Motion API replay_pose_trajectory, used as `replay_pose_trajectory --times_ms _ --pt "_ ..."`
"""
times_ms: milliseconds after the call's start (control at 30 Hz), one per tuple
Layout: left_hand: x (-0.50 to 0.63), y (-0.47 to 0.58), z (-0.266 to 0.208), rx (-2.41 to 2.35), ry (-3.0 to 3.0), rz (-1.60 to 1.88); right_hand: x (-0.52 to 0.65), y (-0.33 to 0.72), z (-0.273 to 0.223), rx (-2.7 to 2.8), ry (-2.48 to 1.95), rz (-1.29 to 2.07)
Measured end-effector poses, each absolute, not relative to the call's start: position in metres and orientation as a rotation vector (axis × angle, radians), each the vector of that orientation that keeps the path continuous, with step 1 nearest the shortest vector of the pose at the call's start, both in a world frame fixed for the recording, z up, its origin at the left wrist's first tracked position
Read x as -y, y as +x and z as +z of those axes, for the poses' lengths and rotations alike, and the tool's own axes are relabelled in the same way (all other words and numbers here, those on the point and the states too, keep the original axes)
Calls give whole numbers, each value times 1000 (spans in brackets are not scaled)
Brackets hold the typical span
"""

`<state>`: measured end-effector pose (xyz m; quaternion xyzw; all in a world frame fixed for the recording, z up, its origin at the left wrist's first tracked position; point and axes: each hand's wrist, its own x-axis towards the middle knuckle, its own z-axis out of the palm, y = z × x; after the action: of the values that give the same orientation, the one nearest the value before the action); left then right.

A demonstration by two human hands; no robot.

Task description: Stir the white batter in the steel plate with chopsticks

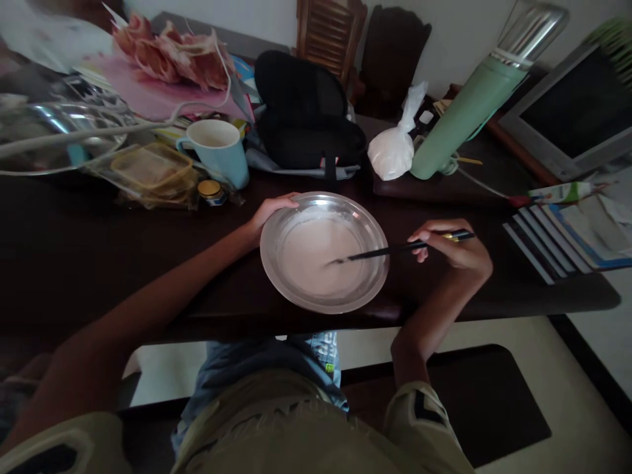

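A round metal basin [323, 304] sits near the table's front edge with a pale, whitish layer [311, 257] in it, which may be powder or batter. My left hand [274, 209] grips the basin's upper left rim, thumb over the edge. In my right hand [449, 243], to the right of the basin, is a pair of black chopsticks [382, 251] with gold bands near the top. Their tips reach over the basin's middle and are slightly blurred, touching or close to the pale layer.
Behind the basin stand a blue mug [220, 151], a small gold-lidded jar [212, 192], a black bag [306, 112], a tied bag of white powder [392, 151] and a tall green thermos [469, 112]. Books [557, 237] lie to the right. A white cable [148, 125] crosses the left.
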<state>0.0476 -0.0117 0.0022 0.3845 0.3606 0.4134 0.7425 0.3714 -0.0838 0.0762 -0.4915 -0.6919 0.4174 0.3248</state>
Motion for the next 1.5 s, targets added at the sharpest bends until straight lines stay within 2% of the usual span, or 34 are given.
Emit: replay_pose_trajectory --times_ms 100,233,400,567,733,900,1067,1233,1400,1500 --pt "11 47 1 -795 852 879 82 368 74 1719 -1256 991" --pt "9 48 -2 -811 876 935 81 369 73 1915 -1178 1286" --pt "8 46 -4 -786 887 913 78 368 72 1643 -1252 1014" --pt "7 46 -5 -788 879 935 80 369 74 1949 -1166 1292" --pt "8 46 -5 -766 868 908 78 371 71 1646 -1265 966" --pt "8 45 -6 -765 887 927 75 362 68 1915 -1144 1250" --pt "8 45 -5 -762 877 905 75 366 68 1625 -1241 961" --pt "7 45 -8 -757 894 926 77 365 70 1902 -1182 1180" --pt "8 44 -6 -765 860 907 75 369 68 1588 -1251 910" --pt "8 44 -6 -774 873 910 75 362 68 1749 -1156 1083"
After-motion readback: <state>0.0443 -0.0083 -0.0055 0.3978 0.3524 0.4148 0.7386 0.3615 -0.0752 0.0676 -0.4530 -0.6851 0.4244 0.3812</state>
